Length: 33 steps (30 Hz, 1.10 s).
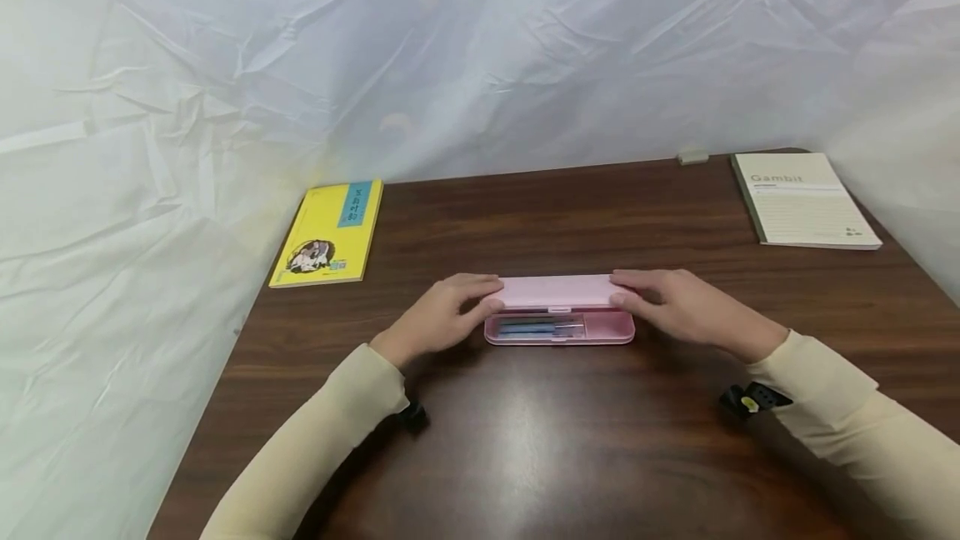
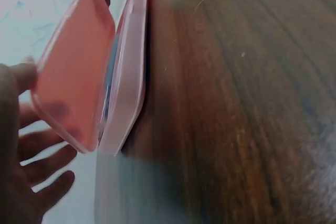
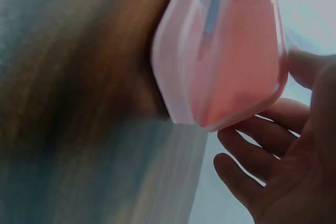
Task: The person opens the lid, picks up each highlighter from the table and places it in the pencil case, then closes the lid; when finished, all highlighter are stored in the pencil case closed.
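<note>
A pink pencil case (image 1: 611,327) lies on the table with its lid (image 1: 557,292) partly raised. Several pens (image 1: 532,328), some of them blue, lie in its left compartment; the right one is pink inside. At the lid's left end, my left hand (image 1: 444,317) pinches it, thumb on the front edge and fingers behind. My right hand (image 1: 688,308) grips the opposite end likewise. In the left wrist view the lid (image 2: 79,72) stands tilted over the base (image 2: 128,72). The right wrist view shows the right thumb and fingers around the lid's corner (image 3: 252,66).
A yellow book (image 1: 330,227) lies at the table's back left. At the back right is a cream notebook (image 1: 806,202) marked "Gambit". A small pale object (image 1: 693,157) sits on the far edge. White sheeting (image 1: 450,48) hangs behind and beside the dark wooden table (image 1: 525,432).
</note>
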Motion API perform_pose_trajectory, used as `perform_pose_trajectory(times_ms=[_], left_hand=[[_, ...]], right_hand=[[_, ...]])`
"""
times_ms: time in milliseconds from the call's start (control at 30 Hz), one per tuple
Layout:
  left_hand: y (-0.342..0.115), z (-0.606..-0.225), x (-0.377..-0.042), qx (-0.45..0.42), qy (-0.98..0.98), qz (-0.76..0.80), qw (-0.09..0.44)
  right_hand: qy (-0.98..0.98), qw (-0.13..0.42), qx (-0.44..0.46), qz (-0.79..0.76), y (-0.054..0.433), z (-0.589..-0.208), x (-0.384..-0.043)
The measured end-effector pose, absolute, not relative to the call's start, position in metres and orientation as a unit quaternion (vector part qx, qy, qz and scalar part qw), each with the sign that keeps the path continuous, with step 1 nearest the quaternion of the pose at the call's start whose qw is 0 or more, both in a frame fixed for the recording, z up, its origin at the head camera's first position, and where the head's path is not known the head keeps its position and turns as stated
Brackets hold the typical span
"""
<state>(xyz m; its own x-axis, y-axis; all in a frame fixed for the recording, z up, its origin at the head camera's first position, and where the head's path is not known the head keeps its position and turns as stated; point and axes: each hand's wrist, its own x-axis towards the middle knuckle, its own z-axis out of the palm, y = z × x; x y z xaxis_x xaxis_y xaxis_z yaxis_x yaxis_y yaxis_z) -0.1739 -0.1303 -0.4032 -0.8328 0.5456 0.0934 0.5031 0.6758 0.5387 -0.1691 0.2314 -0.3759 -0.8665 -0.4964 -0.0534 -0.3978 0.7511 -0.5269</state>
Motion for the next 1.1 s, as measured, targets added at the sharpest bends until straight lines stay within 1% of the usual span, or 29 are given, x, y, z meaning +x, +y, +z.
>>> perform_pose_trajectory(times_ms=[167, 300, 733, 1100], left_hand=[[-0.128, -0.404, -0.173, 0.278, 0.928, 0.222, 0.107], [-0.127, -0.405, -0.173, 0.263, 0.933, 0.203, 0.136], [-0.125, -0.406, -0.176, 0.253, 0.939, 0.188, 0.141], [-0.127, -0.411, -0.175, 0.247, 0.936, 0.203, 0.147]], right_hand=[[0.933, 0.117, -0.255, -0.225, 0.230, -0.386, -0.165], [0.935, 0.120, -0.254, -0.215, 0.229, -0.392, -0.164], [0.933, 0.084, -0.267, -0.225, 0.228, -0.404, -0.163], [0.933, 0.082, -0.260, -0.235, 0.229, -0.407, -0.155]])
